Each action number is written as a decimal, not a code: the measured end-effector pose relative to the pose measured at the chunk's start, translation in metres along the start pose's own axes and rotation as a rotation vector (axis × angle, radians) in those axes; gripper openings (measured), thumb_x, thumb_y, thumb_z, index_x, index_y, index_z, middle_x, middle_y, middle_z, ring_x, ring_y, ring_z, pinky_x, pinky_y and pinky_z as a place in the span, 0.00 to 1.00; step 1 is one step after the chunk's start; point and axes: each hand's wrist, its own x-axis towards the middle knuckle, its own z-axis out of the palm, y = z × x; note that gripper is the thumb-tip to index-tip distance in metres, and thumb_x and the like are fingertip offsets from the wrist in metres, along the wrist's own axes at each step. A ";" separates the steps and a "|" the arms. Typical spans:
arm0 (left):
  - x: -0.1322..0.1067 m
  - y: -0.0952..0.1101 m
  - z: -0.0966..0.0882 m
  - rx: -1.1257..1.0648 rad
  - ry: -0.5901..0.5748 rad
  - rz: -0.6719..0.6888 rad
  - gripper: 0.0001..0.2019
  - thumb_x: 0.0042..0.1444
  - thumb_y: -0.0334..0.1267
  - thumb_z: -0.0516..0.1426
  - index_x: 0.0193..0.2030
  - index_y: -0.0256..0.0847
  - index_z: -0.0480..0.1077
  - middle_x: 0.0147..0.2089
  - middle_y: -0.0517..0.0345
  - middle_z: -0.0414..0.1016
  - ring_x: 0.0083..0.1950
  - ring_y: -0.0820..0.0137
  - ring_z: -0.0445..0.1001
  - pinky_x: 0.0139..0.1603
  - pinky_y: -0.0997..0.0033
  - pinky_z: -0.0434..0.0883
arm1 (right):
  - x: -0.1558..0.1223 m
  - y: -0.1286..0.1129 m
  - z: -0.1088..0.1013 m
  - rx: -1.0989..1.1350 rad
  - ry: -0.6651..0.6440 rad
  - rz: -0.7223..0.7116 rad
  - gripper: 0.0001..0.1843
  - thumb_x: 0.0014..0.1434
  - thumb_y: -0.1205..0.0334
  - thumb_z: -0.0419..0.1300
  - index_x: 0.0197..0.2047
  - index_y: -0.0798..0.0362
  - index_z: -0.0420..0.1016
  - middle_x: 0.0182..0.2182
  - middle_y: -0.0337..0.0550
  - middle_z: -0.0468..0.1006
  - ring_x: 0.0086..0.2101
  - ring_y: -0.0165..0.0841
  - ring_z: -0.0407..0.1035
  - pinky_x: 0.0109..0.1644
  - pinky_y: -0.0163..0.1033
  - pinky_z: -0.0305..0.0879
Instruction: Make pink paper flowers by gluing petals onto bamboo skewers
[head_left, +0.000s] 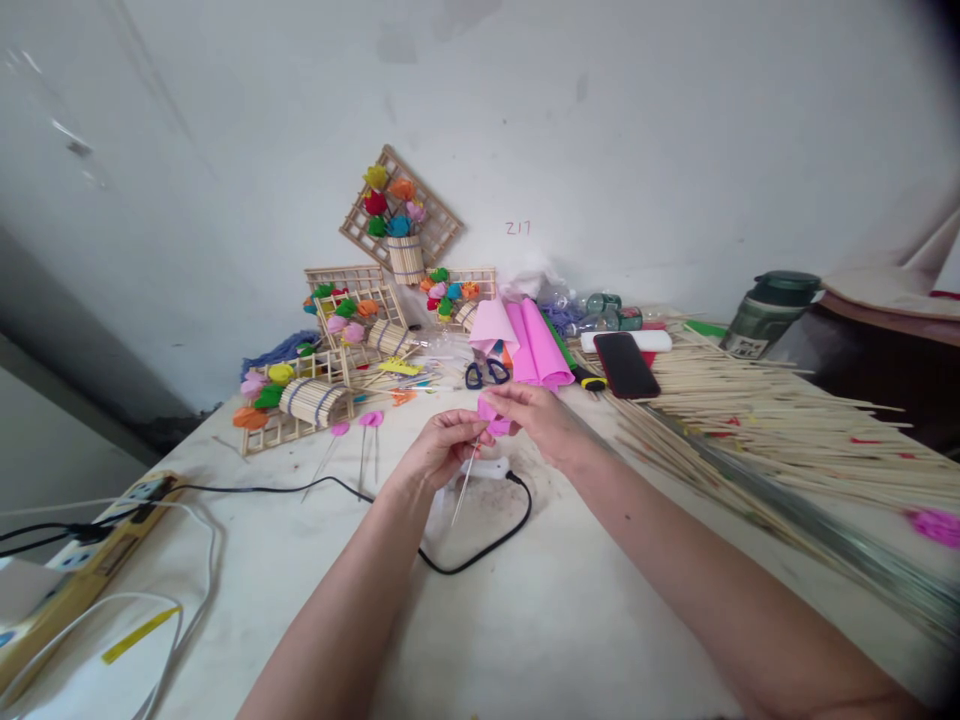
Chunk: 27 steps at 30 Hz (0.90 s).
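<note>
flower frames (309, 401) look finished at left, pink heads (371, 419) on stems (362, 460) lie on the desk (300, 580), the left hand (442, 445) pinches a wire (463, 488) whose petal (499, 428), between both hands, looks part-shaped, the right hand (536, 415) has that petal pinched closed, and rolled paper (551, 350) seems left to use.

The petal (489, 408) looks like matt, faintly crinkled paper; its stem (461, 497) is thin, smooth metal with a dull shine. The rolls (534, 345) are matt paper as well. Smooth, glossy plastic forms the scissors' handles (498, 373), while the bottles (621, 319) are clear, shiny plastic. The phone (626, 366) has a glossy, glass-like face. The sticks (757, 400) are dry, matt wood, and the desk (600, 610) looks smooth but smudged.
</note>
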 end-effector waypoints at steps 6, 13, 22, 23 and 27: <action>-0.001 0.000 0.003 0.015 -0.011 -0.010 0.09 0.38 0.34 0.64 0.29 0.33 0.73 0.23 0.55 0.74 0.22 0.76 0.70 0.24 0.79 0.65 | -0.001 0.002 0.005 0.163 0.007 0.019 0.14 0.41 0.55 0.64 0.29 0.56 0.76 0.26 0.39 0.74 0.25 0.25 0.62 0.30 0.33 0.57; -0.001 0.000 0.006 0.120 -0.009 -0.001 0.10 0.41 0.37 0.64 0.30 0.33 0.72 0.25 0.53 0.75 0.27 0.71 0.73 0.30 0.73 0.69 | 0.001 0.006 0.010 0.222 0.093 0.040 0.15 0.38 0.57 0.66 0.29 0.58 0.76 0.22 0.39 0.73 0.23 0.25 0.61 0.28 0.33 0.55; -0.003 0.002 0.007 0.196 0.034 -0.014 0.11 0.42 0.39 0.63 0.27 0.33 0.70 0.24 0.54 0.74 0.24 0.73 0.72 0.24 0.77 0.66 | 0.002 0.007 0.007 0.168 0.131 0.024 0.18 0.40 0.54 0.65 0.33 0.56 0.77 0.26 0.40 0.74 0.23 0.25 0.61 0.27 0.33 0.57; -0.002 0.002 0.007 0.186 0.033 -0.010 0.11 0.42 0.39 0.63 0.27 0.33 0.71 0.24 0.54 0.74 0.24 0.73 0.72 0.25 0.77 0.66 | 0.002 0.007 0.006 0.167 0.115 0.033 0.19 0.40 0.53 0.65 0.34 0.56 0.77 0.28 0.41 0.75 0.24 0.26 0.62 0.27 0.33 0.57; -0.002 0.001 0.006 0.150 0.028 0.001 0.11 0.41 0.39 0.63 0.28 0.33 0.71 0.24 0.54 0.74 0.23 0.73 0.71 0.26 0.76 0.66 | 0.002 0.010 0.005 0.139 0.050 0.017 0.16 0.41 0.52 0.64 0.27 0.57 0.75 0.21 0.37 0.71 0.22 0.25 0.60 0.27 0.33 0.56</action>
